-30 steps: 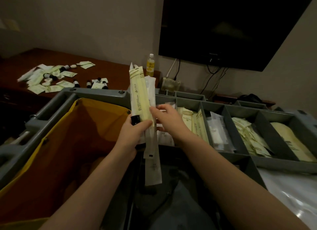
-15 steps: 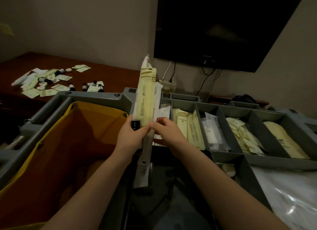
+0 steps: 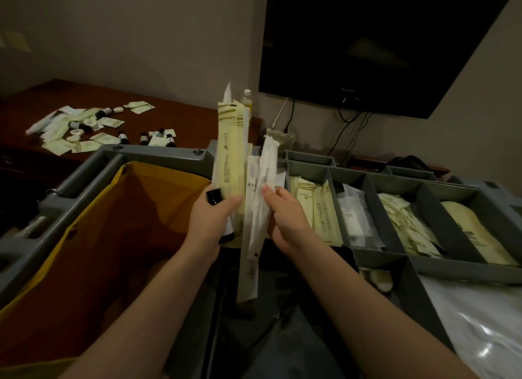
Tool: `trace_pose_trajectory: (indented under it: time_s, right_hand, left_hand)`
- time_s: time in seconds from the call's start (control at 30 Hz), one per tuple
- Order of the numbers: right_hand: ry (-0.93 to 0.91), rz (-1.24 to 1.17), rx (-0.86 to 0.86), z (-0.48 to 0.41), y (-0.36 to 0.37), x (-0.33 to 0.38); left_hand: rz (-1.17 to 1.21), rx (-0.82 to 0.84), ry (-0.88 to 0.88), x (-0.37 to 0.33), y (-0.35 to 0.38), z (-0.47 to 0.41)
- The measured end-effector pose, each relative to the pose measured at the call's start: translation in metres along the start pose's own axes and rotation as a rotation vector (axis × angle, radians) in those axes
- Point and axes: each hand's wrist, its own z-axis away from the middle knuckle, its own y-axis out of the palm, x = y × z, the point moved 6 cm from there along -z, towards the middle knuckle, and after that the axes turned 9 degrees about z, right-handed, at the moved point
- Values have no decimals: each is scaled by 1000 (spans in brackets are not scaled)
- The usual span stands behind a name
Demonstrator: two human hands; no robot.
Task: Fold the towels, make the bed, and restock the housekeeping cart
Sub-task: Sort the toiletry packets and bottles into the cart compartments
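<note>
Head view, dim room.

L hand point(image 3: 210, 217) grips yellow packet bundle point(image 3: 230, 158) at its lower end, just left of the cart's divided tray point(image 3: 350, 178). Fingers are curled round the bundle, thumb across the front. A small black-capped bottle point(image 3: 214, 195) is tucked in the same grip. The bundle's long axis is near upright, its top leaning slightly away from the tray.

R hand point(image 3: 285, 212) is at the tray's left end and pinches white wrapped packet point(image 3: 261, 198) mid-length. Thumb is on the front face; fingers behind are mostly hidden. The packet's long axis is also near upright, touching the bundle's right side, and its lower end hangs below both hands.

Key relation: the white packet lies between the two hands, and R hand is nearer the tray. Tray bins run front-to-back, so the packet prob. needs tipping from upright to flat to go in. Which bin, can't tell.

Tray bins, going right from R hand: yellow long packets point(image 3: 313, 206), clear-wrapped items point(image 3: 353, 217), small sachets point(image 3: 404, 223).

Left of tray: yellow bag point(image 3: 113, 223). Beyond tray, far left: loose amenities point(image 3: 73, 130) spread on desk point(image 3: 183, 119).
</note>
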Motion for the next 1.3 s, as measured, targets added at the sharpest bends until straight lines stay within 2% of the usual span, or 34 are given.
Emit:
trace_pose_trajectory:
  time_s: [0.1,0.2,0.33,0.5,0.57,0.63,0.77,0.87,0.93,1.0,1.07,1.13,1.3]
  right_hand:
    - [25,-28,-77,-14,-8,5]
    - [59,11,-239,-42,-24,20]
    - [5,94,-331,-78,-30,47]
    - [11,481,-334,-96,-20,32]
    - [45,763,-256,-93,-14,19]
    - [75,937,-201,-89,-14,7]
    - [81,815,-296,-78,-21,-1]
    - [-47,774,-396,-62,-23,11]
    - [-80,924,-340,-58,-18,13]
    - [-2,1189,-215,-56,-10,4]
    - [10,1369,-161,-52,-2,-1]
    - [-43,1421,-151,-49,2,0]
    - [63,1435,-9,-50,4,-6]
  left_hand:
    - [16,-24,-12,2,-3,-2]
    - [25,-74,-13,4,-8,-5]
    - [33,-128,1,4,-15,-8]
    - [60,-97,21,3,-16,-10]
    - [66,-91,37,1,-16,-11]
    - [59,-106,41,1,-16,-12]
    - [57,-103,29,3,-16,-11]
    - [48,-96,29,4,-14,-11]
    - [42,-89,28,4,-13,-11]
    - [29,-82,31,4,-12,-10]
    - [34,-84,34,4,-12,-9]
    - [44,-83,30,5,-11,-9]
    - [18,-62,24,9,-8,-10]
